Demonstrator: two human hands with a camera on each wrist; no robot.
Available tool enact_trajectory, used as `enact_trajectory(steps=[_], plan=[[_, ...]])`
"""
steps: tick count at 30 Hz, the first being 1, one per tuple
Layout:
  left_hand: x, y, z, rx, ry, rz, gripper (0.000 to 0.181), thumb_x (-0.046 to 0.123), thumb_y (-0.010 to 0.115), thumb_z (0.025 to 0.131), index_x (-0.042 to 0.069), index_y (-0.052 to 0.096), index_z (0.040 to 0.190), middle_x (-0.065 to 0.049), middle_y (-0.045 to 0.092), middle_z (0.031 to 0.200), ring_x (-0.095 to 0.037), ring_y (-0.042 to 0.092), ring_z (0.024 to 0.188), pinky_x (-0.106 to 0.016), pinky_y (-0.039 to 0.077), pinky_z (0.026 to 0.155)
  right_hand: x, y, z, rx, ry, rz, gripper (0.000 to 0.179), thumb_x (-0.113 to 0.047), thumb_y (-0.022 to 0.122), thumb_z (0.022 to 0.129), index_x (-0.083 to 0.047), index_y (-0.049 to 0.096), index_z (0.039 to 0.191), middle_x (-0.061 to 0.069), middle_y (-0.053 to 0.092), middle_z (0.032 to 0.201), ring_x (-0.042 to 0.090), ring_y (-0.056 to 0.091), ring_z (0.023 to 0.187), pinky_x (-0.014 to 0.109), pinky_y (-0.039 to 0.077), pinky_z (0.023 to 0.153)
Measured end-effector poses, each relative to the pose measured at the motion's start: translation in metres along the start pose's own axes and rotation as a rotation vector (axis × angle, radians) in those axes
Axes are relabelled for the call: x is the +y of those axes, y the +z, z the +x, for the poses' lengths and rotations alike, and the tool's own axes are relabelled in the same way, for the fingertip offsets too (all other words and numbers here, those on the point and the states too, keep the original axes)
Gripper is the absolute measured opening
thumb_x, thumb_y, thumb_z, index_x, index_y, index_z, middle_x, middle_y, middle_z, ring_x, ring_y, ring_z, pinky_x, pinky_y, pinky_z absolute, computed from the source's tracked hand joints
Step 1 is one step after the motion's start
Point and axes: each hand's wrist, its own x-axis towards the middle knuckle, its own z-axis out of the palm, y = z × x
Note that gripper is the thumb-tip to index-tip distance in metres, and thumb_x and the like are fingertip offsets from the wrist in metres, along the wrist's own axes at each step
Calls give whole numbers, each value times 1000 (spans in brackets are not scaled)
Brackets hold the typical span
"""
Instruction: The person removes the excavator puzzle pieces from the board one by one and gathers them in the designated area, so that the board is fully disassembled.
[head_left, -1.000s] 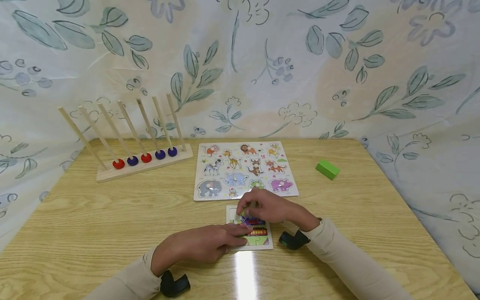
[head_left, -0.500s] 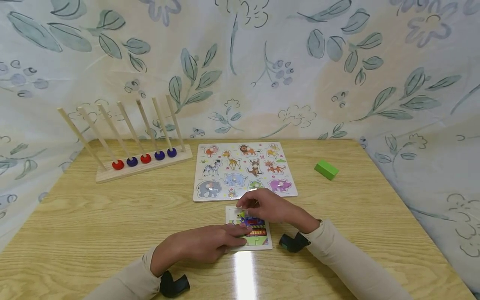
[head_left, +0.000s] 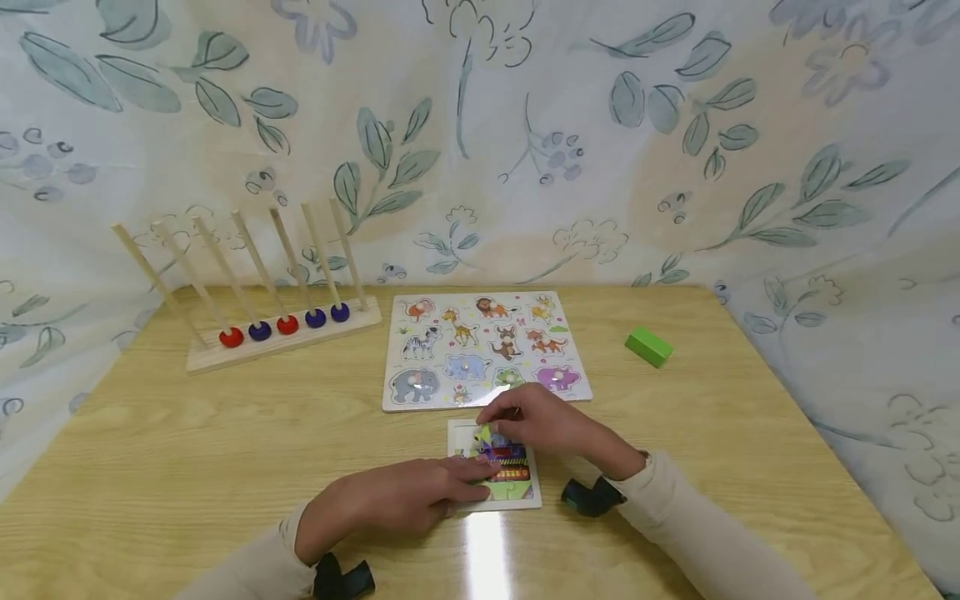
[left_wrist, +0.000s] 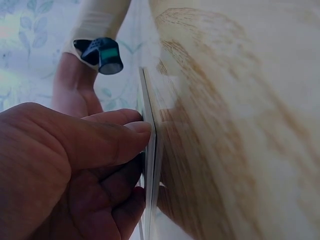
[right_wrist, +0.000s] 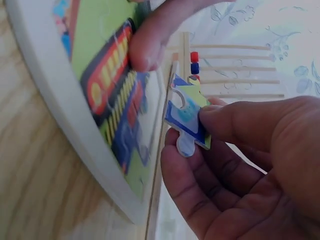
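My right hand (head_left: 542, 422) pinches a jigsaw piece (right_wrist: 189, 112) between thumb and fingers, close over the upper part of a small framed jigsaw puzzle (head_left: 517, 506). Blue, white and yellow-green show on the piece, which has a knob and a notch. In the right wrist view it stands tilted, apart from the picture face. My left hand (head_left: 397, 493) rests on the puzzle's left side, two fingers stretched across the picture. Its thumb lies at the frame's edge (left_wrist: 150, 165) in the left wrist view. The right hand hides part of the picture, a colourful vehicle on green.
Behind the small puzzle lies a larger animal peg puzzle board (head_left: 480, 408). A wooden bead stand (head_left: 300, 337) with upright rods and red and blue beads is at back left. A green block (head_left: 648, 347) sits at right. A floral cloth (head_left: 480, 150) hangs behind the table.
My right hand stays over the puzzle's top and the piece in its fingers has turned slightly. The left hand keeps its place; the whole head view has shifted a little.
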Motion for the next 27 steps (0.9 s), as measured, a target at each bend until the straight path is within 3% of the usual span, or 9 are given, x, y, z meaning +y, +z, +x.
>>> enact_trajectory(steps=[8, 15, 20, 27], plan=[[-2, 6, -2, 18, 17, 17, 37, 7, 49, 101, 9, 56, 138, -3, 39, 151, -18, 34, 139, -33, 34, 109, 9, -8, -13, 37, -21, -44, 20, 2, 59, 94, -5, 73, 106, -2, 69, 101, 9, 57, 82, 25, 51, 71], [-2, 5, -2, 9, -13, 13, 37, 7, 50, 101, 9, 56, 138, -1, 39, 152, -16, 33, 139, -31, 32, 110, 21, -20, -23, 61, -50, -43, 18, 3, 60, 93, -4, 73, 105, -1, 67, 98, 11, 57, 83, 27, 52, 70], [-1, 5, -1, 1, -38, 1, 38, 7, 50, 101, 9, 56, 138, 0, 38, 152, -14, 32, 140, -30, 30, 111, 26, -28, -29, 79, -36, -52, 17, 3, 60, 93, -3, 72, 102, -2, 65, 95, 13, 57, 80, 26, 51, 69], [-1, 5, -1, 11, -16, 11, 37, 6, 50, 101, 9, 56, 138, -1, 39, 151, -15, 33, 139, -30, 31, 111, 28, -39, -40, 87, 26, -51, 18, 3, 60, 93, -6, 73, 101, -2, 64, 92, 15, 53, 78, 24, 48, 66]])
